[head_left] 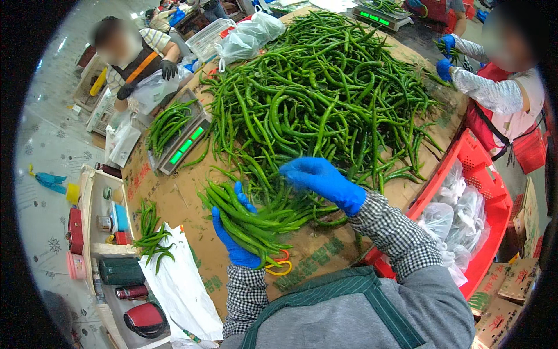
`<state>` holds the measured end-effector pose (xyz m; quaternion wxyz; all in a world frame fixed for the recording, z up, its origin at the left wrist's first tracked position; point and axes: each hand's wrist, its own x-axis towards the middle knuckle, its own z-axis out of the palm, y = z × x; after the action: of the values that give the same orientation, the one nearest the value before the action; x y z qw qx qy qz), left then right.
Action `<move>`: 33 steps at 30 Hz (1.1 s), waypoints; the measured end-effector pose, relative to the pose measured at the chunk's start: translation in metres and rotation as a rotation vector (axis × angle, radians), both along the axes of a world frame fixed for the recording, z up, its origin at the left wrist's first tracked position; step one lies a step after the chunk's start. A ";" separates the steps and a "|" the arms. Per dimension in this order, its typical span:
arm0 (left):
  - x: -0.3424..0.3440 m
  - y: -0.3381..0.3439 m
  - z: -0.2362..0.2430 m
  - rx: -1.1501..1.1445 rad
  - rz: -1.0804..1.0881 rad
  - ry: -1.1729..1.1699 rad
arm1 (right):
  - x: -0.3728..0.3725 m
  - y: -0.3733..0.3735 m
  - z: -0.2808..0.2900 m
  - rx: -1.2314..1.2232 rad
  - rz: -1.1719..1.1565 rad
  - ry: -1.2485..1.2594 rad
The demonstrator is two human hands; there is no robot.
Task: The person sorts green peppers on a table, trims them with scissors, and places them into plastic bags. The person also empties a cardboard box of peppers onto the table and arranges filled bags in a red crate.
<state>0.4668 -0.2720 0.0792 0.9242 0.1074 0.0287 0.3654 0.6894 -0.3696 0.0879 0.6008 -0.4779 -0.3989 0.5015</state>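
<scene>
My left hand (237, 252), in a blue glove, is closed around a bunch of long green chili peppers (241, 218) at the table's near side. The thumb and fingertips show at either side of the bunch. Right of it, my right hand (325, 180), also gloved in blue, hovers at the near edge of a large heap of green chili peppers (325, 87). Motion smears its fingers, so its grip is unclear. Scissors with orange and yellow handles (282, 267) lie just beside my left hand, partly under the peppers.
A scale (187, 142) bearing peppers stands left. Loose peppers (152, 235) lie by a white sheet (183, 285). A red crate (491, 232) of filled clear bags borders the right. One co-worker (139, 64) handles a plastic bag; another (494, 87) holds peppers.
</scene>
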 end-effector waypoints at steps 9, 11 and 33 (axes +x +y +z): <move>0.000 0.000 0.008 0.043 0.029 -0.071 | -0.048 -0.020 0.013 0.124 0.150 -0.104; 0.000 0.001 0.010 0.054 0.020 -0.073 | -0.056 -0.019 0.008 0.159 0.095 -0.146; 0.001 0.014 -0.014 0.141 0.137 -0.077 | -0.035 -0.080 0.005 -0.004 0.010 -0.108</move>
<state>0.4680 -0.2578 0.0656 0.8877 0.1558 -0.0252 0.4325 0.6544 -0.4497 0.0927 0.5750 -0.5035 -0.4320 0.4787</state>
